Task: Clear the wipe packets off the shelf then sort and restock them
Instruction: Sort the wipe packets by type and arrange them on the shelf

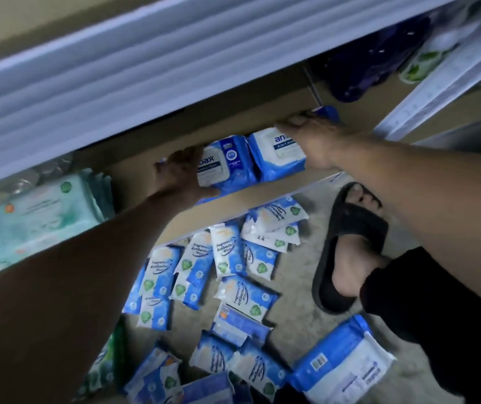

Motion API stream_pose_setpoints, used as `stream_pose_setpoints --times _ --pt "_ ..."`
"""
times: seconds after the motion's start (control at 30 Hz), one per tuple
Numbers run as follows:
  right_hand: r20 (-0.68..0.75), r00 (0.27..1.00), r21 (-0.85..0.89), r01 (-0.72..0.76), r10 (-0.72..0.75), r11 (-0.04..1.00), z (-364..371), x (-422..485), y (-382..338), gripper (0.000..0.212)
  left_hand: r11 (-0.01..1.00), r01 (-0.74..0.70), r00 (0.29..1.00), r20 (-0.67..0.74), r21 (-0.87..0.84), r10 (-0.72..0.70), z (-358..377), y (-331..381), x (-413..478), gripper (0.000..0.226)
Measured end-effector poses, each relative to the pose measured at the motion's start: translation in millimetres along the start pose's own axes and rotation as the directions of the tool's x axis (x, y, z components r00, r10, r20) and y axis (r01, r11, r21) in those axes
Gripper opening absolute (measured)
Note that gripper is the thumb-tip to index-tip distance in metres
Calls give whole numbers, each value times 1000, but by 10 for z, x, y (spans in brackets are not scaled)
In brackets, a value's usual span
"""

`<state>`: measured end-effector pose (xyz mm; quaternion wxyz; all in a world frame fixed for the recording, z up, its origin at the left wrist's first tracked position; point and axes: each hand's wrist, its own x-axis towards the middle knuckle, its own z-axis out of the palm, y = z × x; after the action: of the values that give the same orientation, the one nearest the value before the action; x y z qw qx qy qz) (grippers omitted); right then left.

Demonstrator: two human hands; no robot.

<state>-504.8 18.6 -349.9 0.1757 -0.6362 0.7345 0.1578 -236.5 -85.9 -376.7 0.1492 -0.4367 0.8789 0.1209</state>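
Two big blue packs, the left pack (227, 167) and the right pack (274, 158), sit side by side on the shelf (134, 182), above small packets (227, 249) strewn on the floor (300, 301). It would be best to squeeze the pair together and move them level. The left hand (179, 174) grips the left pack's outer end, fingers curled round it. The right hand (312, 144) presses the right pack's top corner, fingers fairly flat.

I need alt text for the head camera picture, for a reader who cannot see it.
Two large blue wipe packs stand side by side on a shelf: the left hand grips the left pack, the right hand lies over the right pack. Below, small blue-and-white packets litter the floor beside a foot in a black sandal.
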Motion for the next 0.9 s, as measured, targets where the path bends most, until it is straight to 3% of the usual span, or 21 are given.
stream_pose_setpoints --times 0.13,0.27,0.4,0.7,0.9 --pt "15 999 13 -46 46 999 152 35 -14 104 999 -35 995 92 11 34 79 -21 -21 108" --pt "-105 986 -17 -129 126 992 281 -152 -131 87 998 -9 993 116 66 2 150 66 -77 101" --pt "-168 964 50 -201 207 978 439 -363 -340 89 999 -3 993 116 50 -2 125 97 -91 99" --pt "-47 983 206 -164 177 965 558 -985 -890 80 998 -57 991 122 -31 61 170 188 -700 91" --pt "91 987 250 -151 132 957 713 -1581 -1265 76 996 -89 977 194 2 86 168 246 -1407 82"
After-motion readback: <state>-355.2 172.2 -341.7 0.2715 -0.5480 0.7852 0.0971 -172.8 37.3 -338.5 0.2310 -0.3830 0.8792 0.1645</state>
